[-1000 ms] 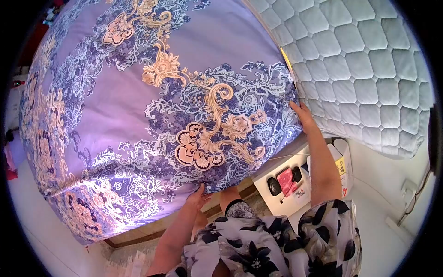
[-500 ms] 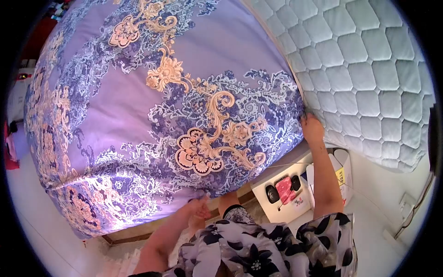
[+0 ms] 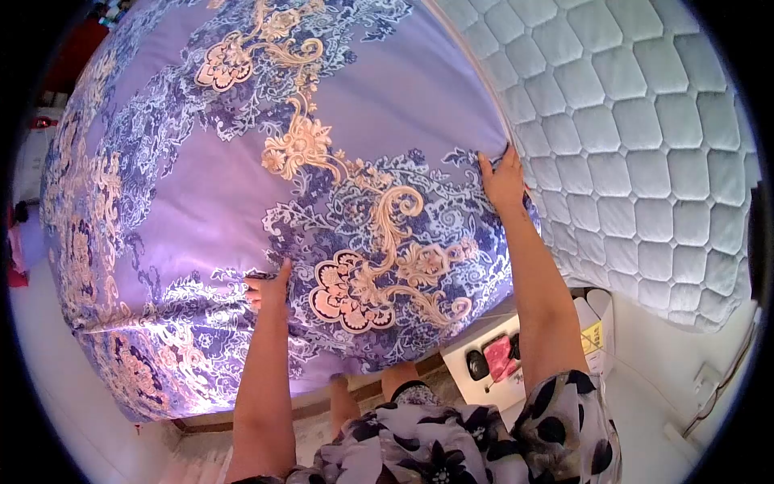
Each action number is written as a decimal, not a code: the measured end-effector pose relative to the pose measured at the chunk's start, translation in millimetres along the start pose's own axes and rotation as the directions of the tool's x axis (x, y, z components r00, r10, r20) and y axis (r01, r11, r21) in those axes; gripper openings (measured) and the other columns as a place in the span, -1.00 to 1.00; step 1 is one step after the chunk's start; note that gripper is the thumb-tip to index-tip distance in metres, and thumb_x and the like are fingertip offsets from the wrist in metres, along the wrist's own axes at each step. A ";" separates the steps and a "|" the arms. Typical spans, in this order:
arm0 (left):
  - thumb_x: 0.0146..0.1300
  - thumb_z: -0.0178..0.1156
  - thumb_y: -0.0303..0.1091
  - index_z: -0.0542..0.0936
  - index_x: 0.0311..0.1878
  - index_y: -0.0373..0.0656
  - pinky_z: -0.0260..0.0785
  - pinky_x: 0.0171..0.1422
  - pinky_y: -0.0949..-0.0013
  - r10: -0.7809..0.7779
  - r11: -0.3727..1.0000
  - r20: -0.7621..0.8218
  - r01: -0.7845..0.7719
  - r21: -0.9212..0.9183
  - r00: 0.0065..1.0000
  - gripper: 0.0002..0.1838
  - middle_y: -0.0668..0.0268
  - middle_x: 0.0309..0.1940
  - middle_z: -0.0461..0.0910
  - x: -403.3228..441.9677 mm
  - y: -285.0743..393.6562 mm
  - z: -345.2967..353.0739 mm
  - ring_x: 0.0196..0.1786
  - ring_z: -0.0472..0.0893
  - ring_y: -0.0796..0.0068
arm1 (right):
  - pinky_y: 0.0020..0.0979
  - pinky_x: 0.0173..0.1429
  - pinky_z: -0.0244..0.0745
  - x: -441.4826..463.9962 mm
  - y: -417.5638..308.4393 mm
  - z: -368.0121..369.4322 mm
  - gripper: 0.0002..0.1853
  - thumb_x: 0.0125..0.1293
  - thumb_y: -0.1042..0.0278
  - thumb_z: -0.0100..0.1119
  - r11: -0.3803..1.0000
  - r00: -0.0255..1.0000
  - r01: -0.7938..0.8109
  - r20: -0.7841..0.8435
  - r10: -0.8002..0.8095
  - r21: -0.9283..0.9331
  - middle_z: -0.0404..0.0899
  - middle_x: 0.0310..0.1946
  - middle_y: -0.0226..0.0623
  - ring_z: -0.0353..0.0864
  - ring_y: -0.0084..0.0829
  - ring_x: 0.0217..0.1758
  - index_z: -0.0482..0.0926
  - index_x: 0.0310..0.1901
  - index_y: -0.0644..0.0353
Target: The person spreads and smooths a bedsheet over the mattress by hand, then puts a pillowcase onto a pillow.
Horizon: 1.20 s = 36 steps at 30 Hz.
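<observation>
A purple sheet (image 3: 379, 97) with blue and gold floral patterns covers the bed. My left hand (image 3: 270, 284) rests on the sheet near its front edge, thumb apart from the fingers. Farther to the right, my right hand (image 3: 503, 177) lies on the sheet's right edge, beside the padded headboard, with its thumb and fingers spread. Both palms face down, and the cloth under them is hidden.
A pale quilted headboard (image 3: 629, 153) stands along the right. Below it, a white nightstand (image 3: 476, 387) holds a black mouse-like object (image 3: 477, 365), a pink item (image 3: 501, 358) and an open white box (image 3: 598, 315). Dark objects lie at the far left.
My left hand has moved from the bed's front edge up onto the sheet and its fingers have spread. My right hand has shifted up and left along the sheet's right edge.
</observation>
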<state>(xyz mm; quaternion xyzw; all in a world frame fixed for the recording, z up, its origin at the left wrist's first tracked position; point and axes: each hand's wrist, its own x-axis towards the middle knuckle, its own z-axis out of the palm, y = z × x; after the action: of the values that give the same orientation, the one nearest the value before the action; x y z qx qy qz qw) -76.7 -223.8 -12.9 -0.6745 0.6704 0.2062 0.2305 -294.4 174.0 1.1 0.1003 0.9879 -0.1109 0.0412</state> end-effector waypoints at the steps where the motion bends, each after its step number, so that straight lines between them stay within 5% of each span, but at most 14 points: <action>1: -0.39 0.42 0.41 -0.31 0.46 -0.07 0.04 0.42 0.04 -0.085 0.996 0.055 0.084 0.020 0.995 0.50 -0.03 0.44 -0.21 1.3 12.0 1.3 0.46 -0.07 -0.07 | -0.12 0.34 0.15 8.8 3.4 -6.4 -0.19 0.26 -0.23 -0.02 0.998 0.997 -0.008 0.076 0.003 0.063 0.25 0.26 0.04 0.24 -0.02 0.31 0.18 0.30 0.33; 4: -0.37 0.45 0.36 -0.46 0.44 -0.08 -0.24 0.47 -0.06 -0.038 0.972 0.107 0.062 -0.225 0.993 0.55 -0.09 0.45 -0.44 21.1 6.7 22.2 0.47 -0.30 -0.16 | -0.21 0.29 0.26 30.4 25.4 -19.0 -0.22 0.25 -0.25 0.00 0.894 0.930 -0.192 0.366 0.035 0.404 0.41 0.13 0.13 0.40 -0.01 0.21 0.29 0.23 0.34; 6: -0.37 0.46 0.34 -0.50 0.42 -0.10 -0.35 0.49 -0.08 -0.028 0.958 0.137 0.066 -0.278 0.990 0.57 -0.10 0.45 -0.50 27.9 6.2 27.6 0.48 -0.37 -0.16 | -0.23 0.25 0.30 47.6 45.8 -21.6 -0.25 0.26 -0.25 -0.01 0.531 0.796 -0.514 0.606 0.002 0.674 0.46 0.07 0.15 0.44 0.01 0.16 0.35 0.19 0.35; 9: -0.37 0.48 0.32 -0.52 0.42 -0.11 -0.40 0.49 -0.10 -0.082 0.979 0.167 0.111 -0.174 0.982 0.58 -0.09 0.44 -0.55 15.1 16.5 14.4 0.48 -0.41 -0.16 | -0.22 0.22 0.33 58.1 63.3 1.0 -0.31 0.30 -0.20 -0.04 0.937 0.933 -0.087 0.358 -0.043 0.338 0.43 0.09 0.19 0.45 0.03 0.15 0.37 0.16 0.35; 10: -0.35 0.47 0.33 -0.53 0.41 -0.10 -0.39 0.50 -0.09 -0.081 0.983 0.172 0.107 -0.150 0.982 0.57 -0.09 0.44 -0.57 20.1 14.7 17.5 0.48 -0.42 -0.16 | -0.21 0.17 0.37 50.7 41.2 -9.1 -0.45 0.30 0.02 0.06 0.991 0.955 -0.066 0.297 0.027 0.120 0.46 0.06 0.15 0.48 0.01 0.11 0.39 0.13 0.33; 13: -0.39 0.52 0.26 -0.62 0.38 -0.05 -0.01 0.44 -0.07 -0.175 0.980 0.149 0.186 -0.066 0.973 0.62 -0.02 0.44 -0.59 15.9 31.7 16.9 0.48 -0.23 -0.15 | -0.18 0.14 0.39 37.2 -18.2 -34.5 -0.54 0.24 0.25 0.12 0.968 0.972 0.223 -0.053 -0.230 -0.112 0.48 0.03 0.10 0.48 -0.02 0.10 0.39 0.12 0.30; 16: -0.36 0.48 0.32 -0.59 0.39 -0.10 -0.24 0.48 -0.09 -0.143 0.980 0.156 0.162 -0.115 0.977 0.60 -0.07 0.44 -0.57 19.9 25.8 22.3 0.48 -0.37 -0.15 | -0.16 0.21 0.35 75.9 -70.4 -30.5 -0.49 0.22 0.31 0.12 0.812 0.782 0.584 -0.278 -0.558 0.013 0.45 0.05 0.10 0.43 0.02 0.13 0.32 0.17 0.32; 21: -0.36 0.46 0.33 -0.62 0.37 -0.14 -0.43 0.48 -0.14 -0.125 0.983 0.159 0.144 -0.111 0.979 0.61 -0.18 0.41 -0.61 20.4 29.9 22.2 0.47 -0.48 -0.20 | -0.17 0.33 0.22 175.9 -116.9 41.3 -0.30 0.25 -0.04 0.10 0.886 0.849 0.462 -0.313 -0.426 0.048 0.37 0.17 0.12 0.38 0.02 0.21 0.28 0.21 0.43; 24: -0.31 0.47 0.29 -0.63 0.37 -0.10 -0.34 0.50 -0.08 -0.164 0.984 0.144 0.172 -0.044 0.976 0.58 -0.14 0.42 -0.57 13.1 35.3 17.8 0.47 -0.42 -0.18 | -0.20 0.36 0.18 171.0 -140.3 40.8 -0.12 0.21 -0.30 0.00 0.973 0.986 0.167 -0.010 -0.168 0.162 0.34 0.20 0.12 0.36 0.01 0.25 0.22 0.27 0.41; 27: -0.30 0.46 0.29 -0.60 0.38 -0.12 -0.37 0.52 -0.03 -0.178 0.983 0.130 0.182 -0.018 0.975 0.56 -0.12 0.43 -0.53 11.4 39.7 18.4 0.48 -0.40 -0.17 | -0.22 0.37 0.17 193.5 -120.3 11.4 -0.02 0.17 -0.42 -0.08 0.777 0.916 -0.092 0.359 -0.179 0.622 0.32 0.23 0.10 0.34 0.03 0.27 0.13 0.33 0.37; 29: -0.30 0.45 0.31 -0.59 0.38 -0.14 -0.35 0.52 -0.02 -0.184 0.983 0.138 0.182 0.025 0.973 0.57 -0.13 0.43 -0.53 9.4 42.8 14.8 0.48 -0.40 -0.17 | -0.19 0.38 0.15 211.1 -89.9 29.9 -0.14 0.28 -0.29 -0.13 0.937 0.945 0.167 0.222 -0.241 0.307 0.27 0.27 0.07 0.28 0.00 0.32 0.09 0.35 0.33; 31: -0.32 0.45 0.33 -0.58 0.38 -0.15 -0.36 0.51 -0.05 -0.185 0.983 0.130 0.180 0.045 0.974 0.57 -0.13 0.43 -0.53 11.6 37.1 20.4 0.48 -0.40 -0.18 | -0.16 0.38 0.15 202.4 -76.8 51.0 -0.22 0.33 -0.23 -0.17 0.908 0.906 0.419 0.071 -0.416 -0.023 0.23 0.30 0.03 0.24 -0.03 0.35 0.11 0.35 0.30; 35: -0.39 0.43 0.39 -0.70 0.32 -0.20 -0.44 0.47 -0.18 -0.165 0.985 0.188 0.153 0.076 0.968 0.65 -0.24 0.38 -0.65 14.8 40.4 10.8 0.44 -0.51 -0.28 | -0.06 0.35 0.16 174.5 -81.4 46.6 -0.42 0.42 -0.05 -0.26 0.970 0.971 0.240 -0.006 -0.240 0.027 0.25 0.30 -0.06 0.23 -0.08 0.35 0.21 0.31 0.20; 36: -0.37 0.43 0.38 -0.70 0.32 -0.21 -0.42 0.46 -0.19 -0.165 0.986 0.210 0.154 0.070 0.964 0.65 -0.25 0.37 -0.65 13.9 39.6 8.7 0.44 -0.50 -0.28 | -0.04 0.28 0.25 192.6 -53.0 74.4 -0.49 0.43 0.02 -0.27 0.935 0.926 0.354 -0.150 -0.347 0.021 0.38 0.19 0.00 0.36 -0.03 0.25 0.28 0.26 0.18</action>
<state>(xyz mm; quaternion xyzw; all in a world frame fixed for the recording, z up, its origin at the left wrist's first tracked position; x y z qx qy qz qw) -115.7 -229.8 -29.4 -0.6936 0.5903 0.2406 0.3354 -489.0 142.8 -80.1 -0.0693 0.9873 -0.1324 -0.0531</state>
